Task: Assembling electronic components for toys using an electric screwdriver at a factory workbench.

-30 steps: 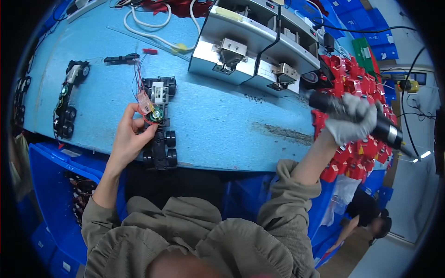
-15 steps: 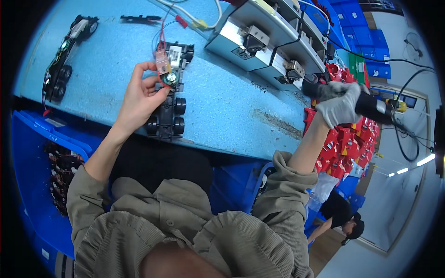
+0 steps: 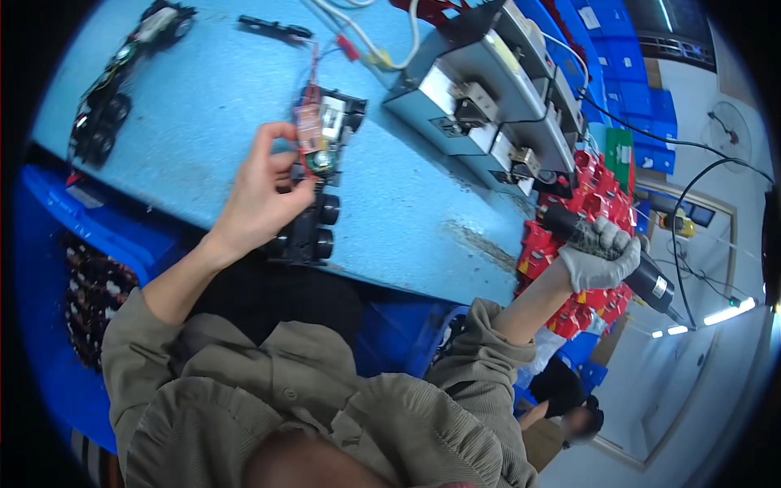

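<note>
A black toy truck chassis point(image 3: 303, 237) lies on the blue table with its wheels along both sides. On it are a small round green circuit board point(image 3: 323, 161), a pale box-shaped part point(image 3: 332, 115) and red wires. My bare left hand point(image 3: 264, 191) is closed at the chassis's left side, thumb and fingers gripping it beside the board. Over the red parts at the right, my right hand point(image 3: 602, 252), in a grey glove, grips a black electric screwdriver point(image 3: 651, 283), held away from the chassis.
Another wired chassis point(image 3: 106, 122) lies at the left, and a slim black part point(image 3: 277, 29) at the back. Metal screw feeders point(image 3: 464, 102) stand at the back right. Red plastic parts point(image 3: 537, 248) are heaped beyond them. A blue bin point(image 3: 49, 203) sits at lower left; a person bends at lower right.
The view has shifted a little. My right hand has lowered with the screwdriver, which now tilts down to the right. My left hand keeps its place on the chassis.
</note>
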{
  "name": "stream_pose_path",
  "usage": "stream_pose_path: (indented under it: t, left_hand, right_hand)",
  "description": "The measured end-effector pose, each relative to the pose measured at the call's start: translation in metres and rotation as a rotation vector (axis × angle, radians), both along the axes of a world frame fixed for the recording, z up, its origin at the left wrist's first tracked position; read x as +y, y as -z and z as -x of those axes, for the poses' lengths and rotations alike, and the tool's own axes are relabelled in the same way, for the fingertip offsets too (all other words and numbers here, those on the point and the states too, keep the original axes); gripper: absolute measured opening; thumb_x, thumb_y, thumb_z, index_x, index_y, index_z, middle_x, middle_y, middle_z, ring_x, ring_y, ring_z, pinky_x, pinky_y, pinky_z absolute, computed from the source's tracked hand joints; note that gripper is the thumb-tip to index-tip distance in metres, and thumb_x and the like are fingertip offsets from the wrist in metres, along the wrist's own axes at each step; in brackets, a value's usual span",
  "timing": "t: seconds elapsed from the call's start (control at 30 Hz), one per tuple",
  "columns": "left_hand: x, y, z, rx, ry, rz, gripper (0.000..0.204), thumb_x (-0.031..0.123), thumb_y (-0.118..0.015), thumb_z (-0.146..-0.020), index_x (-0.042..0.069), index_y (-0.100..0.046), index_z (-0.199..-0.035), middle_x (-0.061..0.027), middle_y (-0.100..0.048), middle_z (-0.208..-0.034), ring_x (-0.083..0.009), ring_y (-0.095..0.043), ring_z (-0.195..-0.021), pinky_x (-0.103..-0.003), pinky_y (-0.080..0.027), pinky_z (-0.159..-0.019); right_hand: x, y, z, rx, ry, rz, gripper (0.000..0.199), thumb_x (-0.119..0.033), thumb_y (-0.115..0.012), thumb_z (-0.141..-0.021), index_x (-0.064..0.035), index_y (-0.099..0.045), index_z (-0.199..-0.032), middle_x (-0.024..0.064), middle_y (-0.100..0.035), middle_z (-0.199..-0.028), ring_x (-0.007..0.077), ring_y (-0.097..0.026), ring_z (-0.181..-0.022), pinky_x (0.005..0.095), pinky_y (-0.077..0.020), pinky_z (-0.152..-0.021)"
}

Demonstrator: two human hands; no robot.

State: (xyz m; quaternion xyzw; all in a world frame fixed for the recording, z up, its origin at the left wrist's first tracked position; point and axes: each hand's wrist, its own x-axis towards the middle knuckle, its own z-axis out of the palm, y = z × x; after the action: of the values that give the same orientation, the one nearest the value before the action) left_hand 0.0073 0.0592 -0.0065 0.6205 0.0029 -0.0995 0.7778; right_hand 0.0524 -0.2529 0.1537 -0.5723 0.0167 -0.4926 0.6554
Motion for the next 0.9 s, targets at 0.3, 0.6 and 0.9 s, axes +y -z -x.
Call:
stream_pose_path:
  t: [0.3, 0.6, 0.9]
  left_hand:
    - [-0.003, 0.001, -0.001, 0.063, -0.008, 0.02, 0.057, -0.006, -0.052, -0.078, -0.002, -0.024, -0.127, -0.0112, -0.059, -0.097, -0.0108, -0.056, -0.084, -0.023, -0.044, -0.074]
    - [-0.003, 0.001, -0.002, 0.004, -0.012, -0.004, 0.058, -0.005, -0.052, -0.079, -0.002, -0.023, -0.129, -0.0107, -0.059, -0.097, -0.0107, -0.055, -0.086, -0.023, -0.044, -0.075]
    - [-0.004, -0.002, -0.007, 0.024, -0.016, 0.041, 0.054, 0.0, -0.056, -0.078, 0.0, -0.029, -0.124, -0.0093, -0.059, -0.093, -0.0092, -0.056, -0.079, -0.023, -0.045, -0.07]
  right_hand:
    - [-0.051, 0.003, -0.058, 0.066, -0.654, 0.177, 0.011, -0.016, -0.05, -0.079, -0.005, -0.048, -0.079, -0.0001, -0.035, -0.054, 0.0127, -0.034, -0.043, 0.0288, -0.0344, -0.048]
    - [0.002, 0.02, -0.02, 0.017, 0.171, 0.399, 0.014, -0.014, -0.052, -0.078, -0.0032, -0.048, -0.086, -0.0006, -0.04, -0.056, 0.0105, -0.039, -0.044, 0.0305, -0.0389, -0.048]
    - [0.076, 0.014, 0.01, -0.027, -0.774, -0.27, 0.015, -0.018, -0.047, -0.082, -0.0079, -0.049, -0.092, -0.0024, -0.034, -0.055, 0.0095, -0.037, -0.045, 0.0279, -0.0356, -0.048]
